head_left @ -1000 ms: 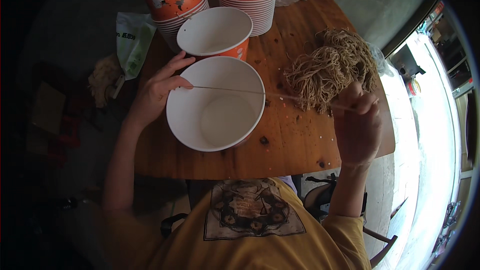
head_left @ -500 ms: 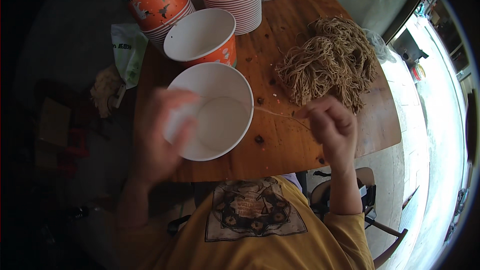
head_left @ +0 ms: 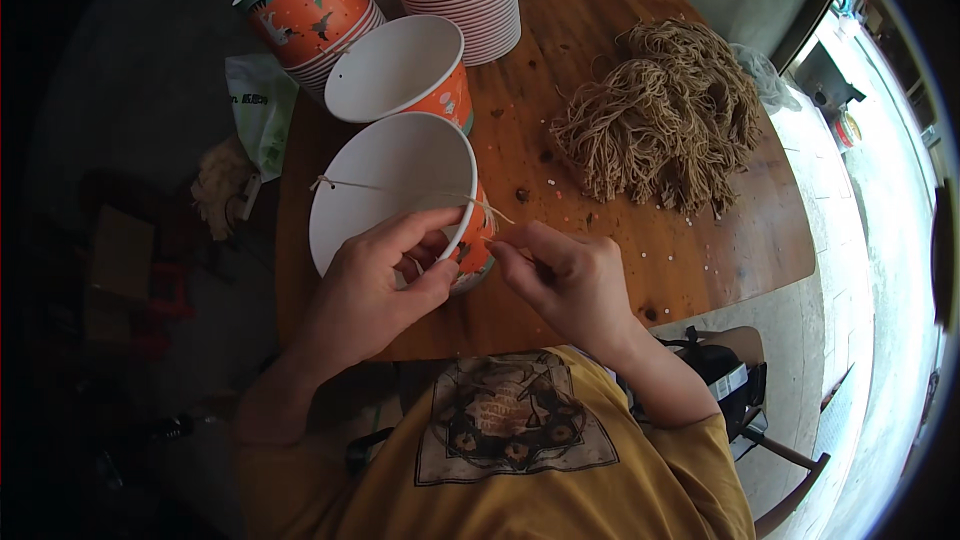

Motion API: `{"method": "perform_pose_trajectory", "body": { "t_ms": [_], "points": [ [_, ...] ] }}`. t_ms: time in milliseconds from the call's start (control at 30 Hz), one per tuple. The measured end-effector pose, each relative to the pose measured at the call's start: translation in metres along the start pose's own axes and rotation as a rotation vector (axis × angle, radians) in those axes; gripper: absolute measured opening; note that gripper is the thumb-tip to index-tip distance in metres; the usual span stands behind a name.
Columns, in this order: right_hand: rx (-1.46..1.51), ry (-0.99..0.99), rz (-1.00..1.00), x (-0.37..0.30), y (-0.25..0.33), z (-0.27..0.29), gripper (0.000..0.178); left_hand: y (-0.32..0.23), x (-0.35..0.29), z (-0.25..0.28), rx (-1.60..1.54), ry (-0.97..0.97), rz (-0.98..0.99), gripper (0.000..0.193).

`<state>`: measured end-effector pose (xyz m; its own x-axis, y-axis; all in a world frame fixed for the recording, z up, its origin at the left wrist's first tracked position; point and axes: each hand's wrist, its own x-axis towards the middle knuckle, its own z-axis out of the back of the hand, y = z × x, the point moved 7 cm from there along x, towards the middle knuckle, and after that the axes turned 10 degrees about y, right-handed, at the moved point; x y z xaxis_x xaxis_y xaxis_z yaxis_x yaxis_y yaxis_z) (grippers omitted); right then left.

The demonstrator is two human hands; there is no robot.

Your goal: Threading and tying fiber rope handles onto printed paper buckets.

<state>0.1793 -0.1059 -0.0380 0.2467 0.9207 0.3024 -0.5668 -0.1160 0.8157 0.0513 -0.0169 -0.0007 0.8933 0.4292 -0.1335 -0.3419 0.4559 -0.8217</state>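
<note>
Near paper tub [head_left: 400,155] stands on wooden table [head_left: 600,260], mouth tilted toward wearer; clock centred on this tub. String [head_left: 352,184] is knotted at its rim near ten o'clock and crosses the mouth to three. Left hand [head_left: 375,285] grips the rim at four, fingers inside. Right hand [head_left: 565,275], just outside the rim, fingertips narrowed, pinches the string's end. Second tub [head_left: 395,70] at twelve; string bundle [head_left: 665,120] between two and three.

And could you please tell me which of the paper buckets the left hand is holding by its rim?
The frontmost bucket, lowest in the view: the left hand grips its rim, and a cord runs across its mouth. No hand touches the others.
</note>
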Motion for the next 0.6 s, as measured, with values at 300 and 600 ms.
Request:
{"method": "perform_pose_trajectory", "body": {
  "t_ms": [300, 600],
  "points": [
    [-0.032, 0.007, -0.014, 0.0095, 0.0021, -0.0069, 0.01, 0.0009, 0.001, 0.0003, -0.01, 0.007, 0.026, 0.039],
    [-0.044, 0.012, -0.035, 0.0106, -0.0011, -0.0065, 0.015, -0.001, 0.0044, -0.0045, -0.044, 0.035, -0.005, 0.037]
  ]
}}
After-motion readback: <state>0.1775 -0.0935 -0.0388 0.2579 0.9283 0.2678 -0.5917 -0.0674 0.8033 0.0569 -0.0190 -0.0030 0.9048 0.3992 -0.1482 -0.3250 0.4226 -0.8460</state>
